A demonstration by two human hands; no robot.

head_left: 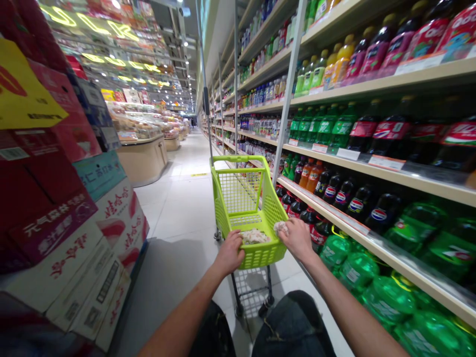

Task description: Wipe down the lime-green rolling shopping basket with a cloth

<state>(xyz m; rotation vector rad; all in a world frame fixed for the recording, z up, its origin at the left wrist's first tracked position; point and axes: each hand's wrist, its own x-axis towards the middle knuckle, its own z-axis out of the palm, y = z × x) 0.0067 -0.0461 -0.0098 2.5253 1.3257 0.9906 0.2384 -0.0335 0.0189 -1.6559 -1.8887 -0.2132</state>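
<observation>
A lime-green shopping cart [238,198] stands in the aisle straight ahead of me. My left hand [230,252] is wrapped round the near rim of the cart at its left corner. My right hand [296,238] grips the near rim at its right corner and also pinches a pale crumpled thing [279,227] that I cannot make out. A pale bagged item [255,236] lies inside the cart's basket between my hands. My knees in dark jeans [293,322] show below the cart.
Shelves of soft-drink bottles [372,198] run close along the right. Stacked cartons [74,238] stand close on the left. The white tiled aisle floor [182,198] runs ahead past a beige counter [143,158].
</observation>
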